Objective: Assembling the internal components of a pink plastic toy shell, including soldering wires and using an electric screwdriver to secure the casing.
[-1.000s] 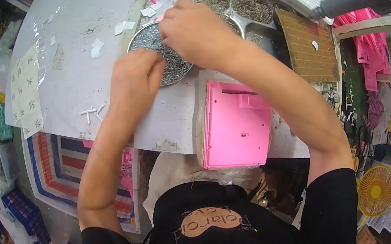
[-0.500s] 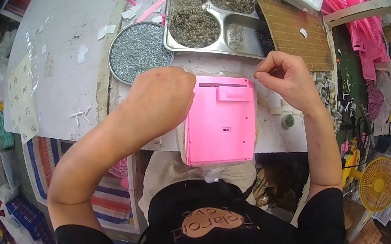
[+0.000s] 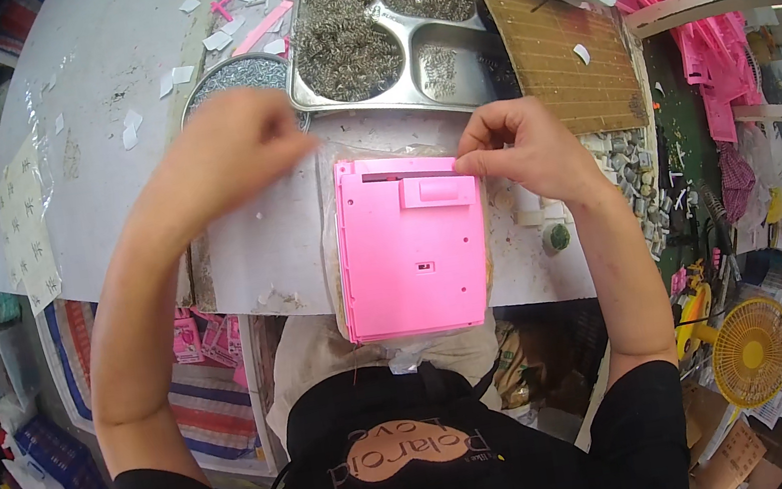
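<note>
Pointing lengthwise at the bench's (image 3: 258, 264) near edge, a pink plastic casing (image 3: 388, 255) is lying left of the closer right hand (image 3: 527, 149), fingers narrow, hold unclear; the left hand (image 3: 226, 153) is blurring, unreadable.

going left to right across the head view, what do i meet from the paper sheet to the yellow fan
Paper sheet, left hand, pink case, right hand, yellow fan.

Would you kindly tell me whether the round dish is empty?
Not empty: small silvery pieces show inside the round dish; the left hand hides part, so I cannot tell how full.
</note>
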### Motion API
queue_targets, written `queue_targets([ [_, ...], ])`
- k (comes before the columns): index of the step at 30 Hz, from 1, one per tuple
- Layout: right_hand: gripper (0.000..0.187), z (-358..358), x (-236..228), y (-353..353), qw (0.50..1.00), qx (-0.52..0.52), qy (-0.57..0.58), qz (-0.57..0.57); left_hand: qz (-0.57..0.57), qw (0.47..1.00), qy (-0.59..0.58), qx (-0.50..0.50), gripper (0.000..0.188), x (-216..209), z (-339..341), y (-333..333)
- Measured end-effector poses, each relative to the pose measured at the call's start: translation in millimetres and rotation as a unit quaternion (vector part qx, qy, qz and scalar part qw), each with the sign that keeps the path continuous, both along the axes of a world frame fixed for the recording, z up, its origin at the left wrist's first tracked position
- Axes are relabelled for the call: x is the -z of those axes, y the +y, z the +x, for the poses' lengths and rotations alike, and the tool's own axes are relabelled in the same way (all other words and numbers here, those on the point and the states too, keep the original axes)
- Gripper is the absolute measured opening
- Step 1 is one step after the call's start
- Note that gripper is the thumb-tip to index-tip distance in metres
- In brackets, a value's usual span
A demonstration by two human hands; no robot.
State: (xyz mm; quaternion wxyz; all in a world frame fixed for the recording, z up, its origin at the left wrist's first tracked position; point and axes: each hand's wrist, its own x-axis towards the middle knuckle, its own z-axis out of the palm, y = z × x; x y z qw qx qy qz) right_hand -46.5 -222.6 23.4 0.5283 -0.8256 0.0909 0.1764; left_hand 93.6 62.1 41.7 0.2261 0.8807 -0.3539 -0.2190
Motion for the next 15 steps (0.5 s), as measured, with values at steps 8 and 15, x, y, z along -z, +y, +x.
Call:
queue_targets([
  [8, 0.018, 22.2, -3.0, -8.4, 0.992, -0.050, 0.109, 0.036, -0.034, 0.986, -0.150, -0.064, 0.023, 49.5, 22.6, 47.2],
  [15, 0.016, 51.4, -31.7, 12.3, 0.972, -0.065, -0.143, -0.173, -0.030, 0.986, -0.148, -0.075, 0.016, 56.6, 18.7, 52.0],
])
